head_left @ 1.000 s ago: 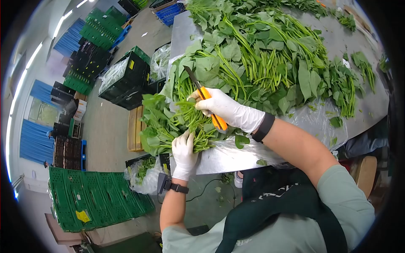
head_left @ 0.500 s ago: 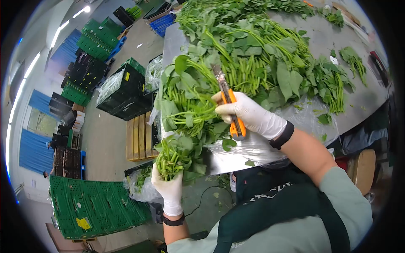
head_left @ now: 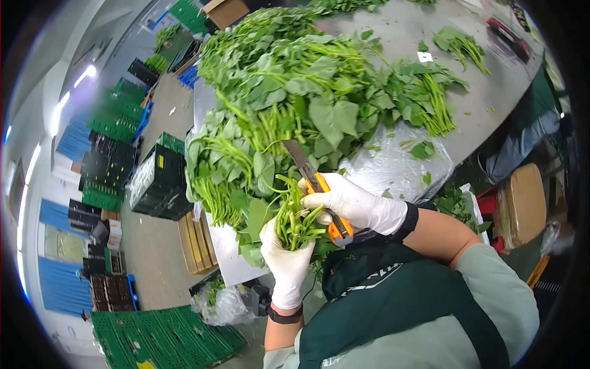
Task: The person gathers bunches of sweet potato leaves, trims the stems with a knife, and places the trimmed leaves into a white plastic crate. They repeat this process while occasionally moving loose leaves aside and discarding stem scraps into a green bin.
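My left hand [head_left: 286, 264], in a white glove, is closed round a bunch of leafy greens [head_left: 295, 224], the stem ends pointing up toward me. In my gloved right hand [head_left: 353, 200] is an orange and black utility knife [head_left: 338, 227], its long blade [head_left: 298, 155] extended up and to the left. The fingertips of that hand are right at the stems of the held bunch. Beyond both hands lies a large pile of leafy greens [head_left: 276, 80], heaped along the table.
The metal table [head_left: 491, 98] carries smaller bunches [head_left: 430, 101] and a clear plastic sheet [head_left: 393, 160] near its front edge. Green crates [head_left: 166, 338] stand at lower left, a black crate [head_left: 161, 181] and wooden pallet [head_left: 195, 243] beyond. A cardboard piece [head_left: 525, 200] is at right.
My left hand has brought the bunch up and right, closer to my right hand. The knife has moved down beside the stems. The view has shifted.
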Available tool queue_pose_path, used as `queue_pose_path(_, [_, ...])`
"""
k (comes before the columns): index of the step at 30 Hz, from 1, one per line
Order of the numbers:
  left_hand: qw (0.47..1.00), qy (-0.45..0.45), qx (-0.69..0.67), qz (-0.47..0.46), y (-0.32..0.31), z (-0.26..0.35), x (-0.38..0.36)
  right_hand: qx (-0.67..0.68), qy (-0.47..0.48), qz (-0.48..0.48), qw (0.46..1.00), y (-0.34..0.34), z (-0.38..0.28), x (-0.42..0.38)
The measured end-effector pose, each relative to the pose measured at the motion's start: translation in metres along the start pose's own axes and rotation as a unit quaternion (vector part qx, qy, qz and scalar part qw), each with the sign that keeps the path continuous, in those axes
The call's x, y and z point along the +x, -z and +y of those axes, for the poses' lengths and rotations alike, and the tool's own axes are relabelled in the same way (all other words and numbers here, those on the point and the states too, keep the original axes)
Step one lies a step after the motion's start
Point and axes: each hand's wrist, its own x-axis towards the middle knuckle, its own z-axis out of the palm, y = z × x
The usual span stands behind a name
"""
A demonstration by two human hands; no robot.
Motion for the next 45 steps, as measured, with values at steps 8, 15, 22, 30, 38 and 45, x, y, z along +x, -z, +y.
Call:
queue_pose_path(8, [0.969, 0.106, -0.181, -0.132, -0.019, 0.046, 0.027, -0.411, 0.285, 0.149, 0.853, 0.073, 0.0, -0.064])
queue_pose_path(15, [0.844, 0.22, -0.362, -0.33, -0.054, 0.075, 0.039, -0.537, 0.337, 0.198, 0.748, 0.095, -0.008, -0.119])
queue_pose_path(22, [0.768, 0.218, -0.333, -0.501, -0.115, 0.106, 0.047, -0.587, 0.346, 0.314, 0.662, 0.117, -0.006, -0.163])
queue_pose_path(30, [0.692, 0.2, -0.161, -0.674, -0.202, 0.15, 0.01, -0.571, 0.211, 0.486, 0.627, 0.157, 0.044, -0.248])
queue_pose_path(38, [0.741, 0.079, -0.109, -0.657, -0.23, 0.141, -0.002, -0.461, -0.053, 0.618, 0.634, 0.178, 0.168, -0.326])
queue_pose_path(45, [0.796, -0.095, -0.056, -0.596, -0.219, 0.149, -0.019, -0.497, 0.115, 0.542, 0.667, 0.111, 0.045, -0.288])
